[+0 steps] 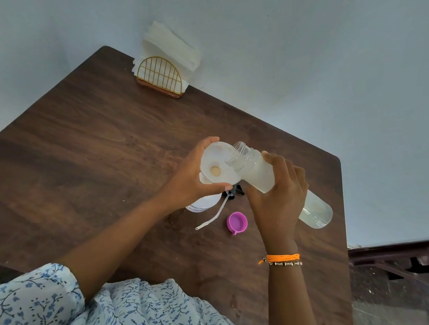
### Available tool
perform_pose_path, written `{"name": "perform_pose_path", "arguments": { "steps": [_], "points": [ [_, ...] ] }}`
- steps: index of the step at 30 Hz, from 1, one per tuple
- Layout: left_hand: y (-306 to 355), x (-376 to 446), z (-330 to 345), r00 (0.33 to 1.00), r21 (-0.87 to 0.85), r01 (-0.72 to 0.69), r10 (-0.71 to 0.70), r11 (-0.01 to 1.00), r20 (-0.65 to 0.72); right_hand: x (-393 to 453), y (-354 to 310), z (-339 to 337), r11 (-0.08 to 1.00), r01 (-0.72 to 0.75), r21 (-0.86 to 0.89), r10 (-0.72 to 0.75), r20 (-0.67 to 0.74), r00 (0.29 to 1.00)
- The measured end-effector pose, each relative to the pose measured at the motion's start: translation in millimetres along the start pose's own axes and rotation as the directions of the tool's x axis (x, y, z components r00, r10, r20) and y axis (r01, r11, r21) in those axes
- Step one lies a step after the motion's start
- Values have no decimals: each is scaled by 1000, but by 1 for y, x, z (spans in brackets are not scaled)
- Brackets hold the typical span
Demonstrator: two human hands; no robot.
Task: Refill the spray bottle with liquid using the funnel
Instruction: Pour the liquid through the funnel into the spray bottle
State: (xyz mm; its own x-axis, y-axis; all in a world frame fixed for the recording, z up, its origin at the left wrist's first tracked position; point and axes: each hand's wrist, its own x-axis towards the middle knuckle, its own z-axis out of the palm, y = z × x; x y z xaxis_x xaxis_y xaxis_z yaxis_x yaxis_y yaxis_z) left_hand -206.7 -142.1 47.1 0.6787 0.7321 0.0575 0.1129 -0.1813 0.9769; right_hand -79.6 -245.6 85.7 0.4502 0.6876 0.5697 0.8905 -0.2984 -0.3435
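the left hand (pixel 188 176) grasped the rim of the white funnel (pixel 218 167), which sat over the spray bottle (pixel 202 203), mostly hidden beneath it. the right hand (pixel 278 195) was clenched around the tilted clear bottle (pixel 259 170) of cloudy liquid, its open mouth at the funnel's right edge. the purple cap (pixel 237 222) and the detached spray head (pixel 234 190) with its tube lay on the table (pixel 86 150) just below the funnel.
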Motion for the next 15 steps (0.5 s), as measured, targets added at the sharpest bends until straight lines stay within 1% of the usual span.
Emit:
{"name": "perform_pose_path", "arguments": {
  "steps": [15],
  "points": [
    [0, -2, -1, 1000, -22, 14, -14, 1000, 7, 1, 2, 0, 999, 37, -10, -37, -2, 999]
  ]
}}
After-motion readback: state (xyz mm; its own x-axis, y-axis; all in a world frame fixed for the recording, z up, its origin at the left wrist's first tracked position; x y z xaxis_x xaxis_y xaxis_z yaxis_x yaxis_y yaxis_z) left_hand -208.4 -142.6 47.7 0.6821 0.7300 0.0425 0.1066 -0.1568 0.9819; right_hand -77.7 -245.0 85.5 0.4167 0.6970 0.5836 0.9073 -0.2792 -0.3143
